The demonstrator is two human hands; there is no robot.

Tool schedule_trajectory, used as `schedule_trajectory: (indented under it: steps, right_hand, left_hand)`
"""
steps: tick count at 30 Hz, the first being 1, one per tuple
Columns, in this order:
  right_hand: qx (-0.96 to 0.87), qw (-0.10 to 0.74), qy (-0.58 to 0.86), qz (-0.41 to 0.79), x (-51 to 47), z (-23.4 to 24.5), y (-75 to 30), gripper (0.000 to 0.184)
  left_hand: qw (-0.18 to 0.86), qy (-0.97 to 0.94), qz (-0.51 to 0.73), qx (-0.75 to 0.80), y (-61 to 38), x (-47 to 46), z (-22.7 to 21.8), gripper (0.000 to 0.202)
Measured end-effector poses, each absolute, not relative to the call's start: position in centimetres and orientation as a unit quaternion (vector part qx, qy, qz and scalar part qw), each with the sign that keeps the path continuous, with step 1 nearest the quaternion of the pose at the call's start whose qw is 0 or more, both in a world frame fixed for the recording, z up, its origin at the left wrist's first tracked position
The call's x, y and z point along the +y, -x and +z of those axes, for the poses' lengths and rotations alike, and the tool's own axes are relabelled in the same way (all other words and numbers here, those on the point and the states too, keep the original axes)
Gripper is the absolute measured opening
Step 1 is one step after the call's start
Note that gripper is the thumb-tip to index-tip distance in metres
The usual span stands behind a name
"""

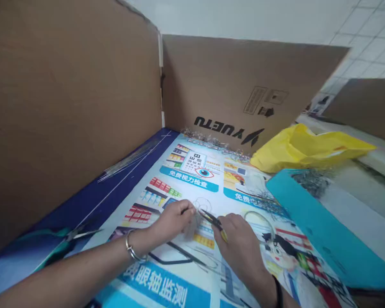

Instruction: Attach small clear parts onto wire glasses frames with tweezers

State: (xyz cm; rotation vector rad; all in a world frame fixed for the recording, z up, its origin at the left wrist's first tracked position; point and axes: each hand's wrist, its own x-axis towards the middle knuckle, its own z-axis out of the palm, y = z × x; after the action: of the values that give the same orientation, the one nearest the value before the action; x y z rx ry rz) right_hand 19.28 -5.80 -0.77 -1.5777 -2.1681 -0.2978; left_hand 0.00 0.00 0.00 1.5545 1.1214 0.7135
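My left hand (175, 219) is closed in a pinch on a thin wire (202, 201), which curls into loops just beyond the fingertips. My right hand (239, 241) grips pliers (213, 219) with dark jaws and a yellow-and-black handle. The plier tips point left and touch or nearly touch the wire; exactly where they meet is too fine to tell. Both hands are above a printed poster sheet (192, 205) with an eye chart and a cartoon figure. A pale ring-shaped coil (271, 222) lies on the sheet to the right of my right hand.
Teal-handled scissors (66, 239) lie at left. Straight thin wires (125, 161) rest along the dark blue edge. Wire scraps (211, 140) line the back by a cardboard wall (211, 81). A yellow bag (308, 147) and a blue box (327, 244) with tangled wire stand at right.
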Motion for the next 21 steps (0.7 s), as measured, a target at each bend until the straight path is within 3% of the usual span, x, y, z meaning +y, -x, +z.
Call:
schedule_trajectory:
  steps: [11,21]
  right_hand:
    - [-0.792,0.268,0.533,-0.129,-5.68,-0.47,-19.09,0.008]
    - [-0.803,0.200,0.533,-0.175,-5.63,-0.69,-19.25,0.013]
  left_hand:
    - [0.531,-0.664,0.267,0.453,0.03,-0.24,0.63,0.018]
    - [0.518,-0.681,0.255,0.451,0.10,-0.41,0.64,0.020]
